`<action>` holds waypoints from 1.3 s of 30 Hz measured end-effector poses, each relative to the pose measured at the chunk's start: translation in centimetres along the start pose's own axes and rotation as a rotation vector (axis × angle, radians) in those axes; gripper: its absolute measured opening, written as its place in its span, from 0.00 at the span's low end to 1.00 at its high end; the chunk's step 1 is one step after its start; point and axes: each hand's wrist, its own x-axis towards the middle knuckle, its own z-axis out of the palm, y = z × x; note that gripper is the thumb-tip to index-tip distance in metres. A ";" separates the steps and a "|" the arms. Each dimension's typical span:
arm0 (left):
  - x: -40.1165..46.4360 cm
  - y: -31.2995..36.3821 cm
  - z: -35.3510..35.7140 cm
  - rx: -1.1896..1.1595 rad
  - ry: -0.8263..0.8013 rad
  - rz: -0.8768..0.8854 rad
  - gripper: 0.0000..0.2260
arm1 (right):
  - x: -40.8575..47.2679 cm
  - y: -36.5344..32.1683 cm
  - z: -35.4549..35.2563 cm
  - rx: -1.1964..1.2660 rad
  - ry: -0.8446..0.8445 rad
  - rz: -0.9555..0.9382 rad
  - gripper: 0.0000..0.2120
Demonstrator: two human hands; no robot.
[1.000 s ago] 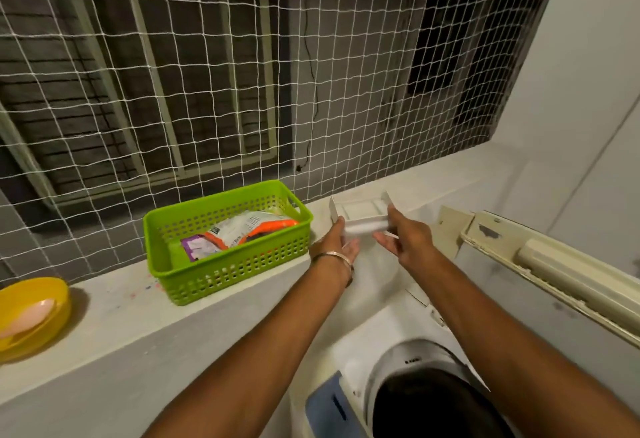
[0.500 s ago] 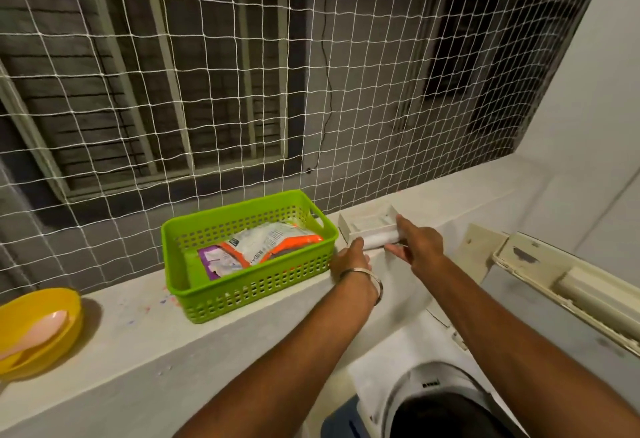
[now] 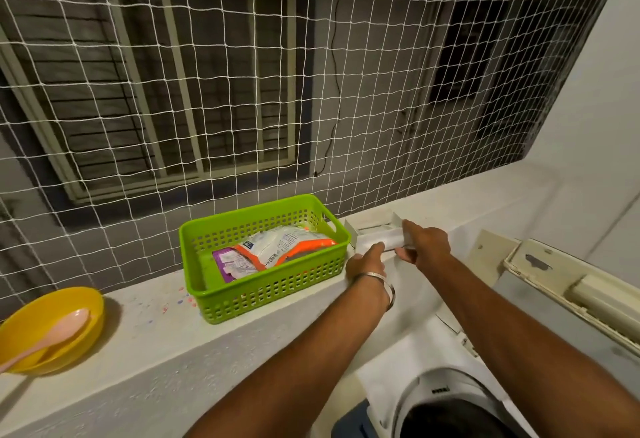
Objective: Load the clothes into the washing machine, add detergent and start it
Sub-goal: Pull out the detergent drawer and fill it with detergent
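Both arms reach out over the washing machine (image 3: 446,399) toward the pale ledge, the surface (image 3: 145,361) under the white netting (image 3: 242,91). A white detergent drawer (image 3: 375,231) sits on that surface just right of the green basket (image 3: 263,285). The left hand (image 3: 367,261), a metal bangle (image 3: 379,283) on its wrist, has its fingers laid along the drawer's near edge; whether they curl round it I cannot tell. The right hand (image 3: 424,243) grips the drawer's right end, its index finger stretched along the top and the other fingers curled underneath. Inside the basket lies a white and orange detergent packet (image 3: 277,250), partly over a purple one (image 3: 228,264). Well to the left on the surface stands a yellow bowl (image 3: 52,326) with a pink spoon (image 3: 45,337) resting in it. The machine's dark round opening shows at the bottom of the view, below the arms.
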 end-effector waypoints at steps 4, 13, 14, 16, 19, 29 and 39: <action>-0.7 0.3 -0.3 0.034 -0.042 -0.022 0.08 | -0.2 0.1 0.0 0.012 0.004 0.004 0.18; -3.1 -0.1 -0.6 0.232 -0.120 0.154 0.28 | -2.7 -0.6 -1.5 -0.025 -0.022 -0.095 0.09; -3.6 0.2 -0.6 0.283 -0.136 0.188 0.23 | -3.1 -0.8 -1.6 -0.040 -0.038 -0.133 0.09; -5.0 1.2 -0.7 0.331 -0.157 0.254 0.13 | -3.9 -1.4 -1.8 -0.052 -0.095 -0.214 0.09; -7.0 3.3 -1.1 0.367 -0.186 0.358 0.02 | -5.5 -2.2 -1.4 -0.084 -0.193 -0.314 0.05; -9.1 12.6 -6.9 0.689 -0.069 0.669 0.02 | -11.2 -2.5 3.0 -0.536 -0.514 -0.840 0.10; -7.8 16.8 -13.5 1.278 0.038 0.931 0.08 | -13.3 -4.8 5.5 -1.079 -0.624 -1.148 0.16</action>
